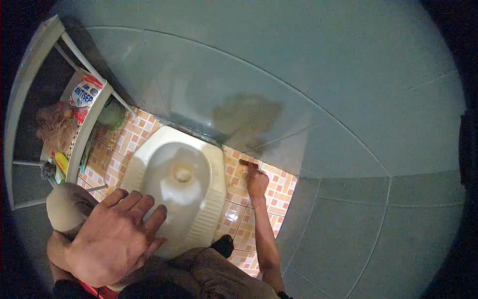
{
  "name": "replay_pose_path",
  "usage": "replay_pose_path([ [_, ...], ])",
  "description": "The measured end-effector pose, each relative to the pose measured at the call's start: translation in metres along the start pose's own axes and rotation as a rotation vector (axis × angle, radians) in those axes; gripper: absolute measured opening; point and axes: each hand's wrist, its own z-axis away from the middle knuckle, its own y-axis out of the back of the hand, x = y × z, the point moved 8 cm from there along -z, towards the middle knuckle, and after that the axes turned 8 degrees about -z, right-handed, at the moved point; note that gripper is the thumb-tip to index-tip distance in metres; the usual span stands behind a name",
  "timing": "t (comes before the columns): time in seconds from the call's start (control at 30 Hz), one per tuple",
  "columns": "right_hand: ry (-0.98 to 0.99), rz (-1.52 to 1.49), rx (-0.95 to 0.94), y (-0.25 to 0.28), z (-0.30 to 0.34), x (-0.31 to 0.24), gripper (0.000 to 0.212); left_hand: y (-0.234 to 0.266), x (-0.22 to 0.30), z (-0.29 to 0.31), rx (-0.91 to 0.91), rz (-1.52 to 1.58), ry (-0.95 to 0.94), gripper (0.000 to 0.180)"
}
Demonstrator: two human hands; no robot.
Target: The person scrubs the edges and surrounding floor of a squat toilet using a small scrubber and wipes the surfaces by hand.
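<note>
A white squat toilet (pixel 216 174) with ribbed footrests is set into the floor in front of me. To its right, my right hand (pixel 257 184) is closed on a short brown bar-shaped scrubber (pixel 249 163), pressed low against the orange and white patterned floor tiles (pixel 238 192) near the wall's foot. Most of the scrubber is covered by the fingers, so its exact kind is unclear. My left hand (pixel 117 236) hangs over my bent knee at the lower left, fingers loosely spread, with nothing visible in it.
A light plastic shelf rack (pixel 92 132) stands at the left. It carries a red, white and blue packet (pixel 84 97), a crumpled brownish plastic bag (pixel 56 124) and a yellow bottle (pixel 61 162). A greenish bucket (pixel 111 113) sits behind it. Grey-green walls (pixel 348 99) enclose the corner.
</note>
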Motion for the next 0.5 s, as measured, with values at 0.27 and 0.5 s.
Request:
replay_pose_path([
  [0.27, -0.158, -0.134, 0.003, 0.053, 0.007, -0.024, 0.017, -0.002, 0.0, 0.002, 0.038, -0.021, -0.003, 0.046],
  [0.5, -0.23, 0.026, -0.05, 0.056, -0.007, -0.011, 0.032, 0.0, 0.0, 0.004, -0.007, -0.04, 0.013, 0.045],
])
